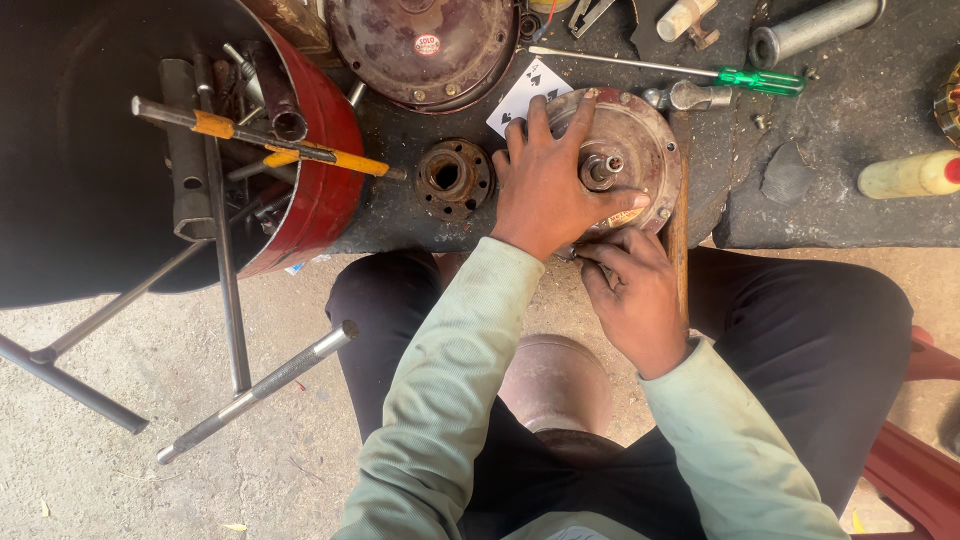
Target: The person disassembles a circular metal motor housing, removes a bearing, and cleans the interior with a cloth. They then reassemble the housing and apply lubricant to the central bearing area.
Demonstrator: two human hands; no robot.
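Head camera looks down on two hands working at the near edge of a dark, oily bench (850,215). Under both hands lies a round metal motor cover (640,140), rusty and grey, with a short shaft (601,168) standing up in its middle. The left hand (548,185) lies flat on the left half of this cover, fingers spread wide and pointing away from the person, the thumb reaching toward the shaft. The right hand (632,298) is at the near rim of the cover, just below the left hand and touching it; its fingers are curled narrow, pinching something small at the rim, but I cannot tell what, because the fingers hide it.

Just left of the left hand sits a small rusty hub (455,178) with a hole in the centre. Beyond the left fingertips a white playing card (522,92) is partly under the cover, and farther away stands a second, larger round cover (420,45). Beyond the right hand, well apart, lies a screwdriver with a green handle (758,79). Far to the left, a red drum (325,190) holds pipes and a yellow-handled tool (320,155).
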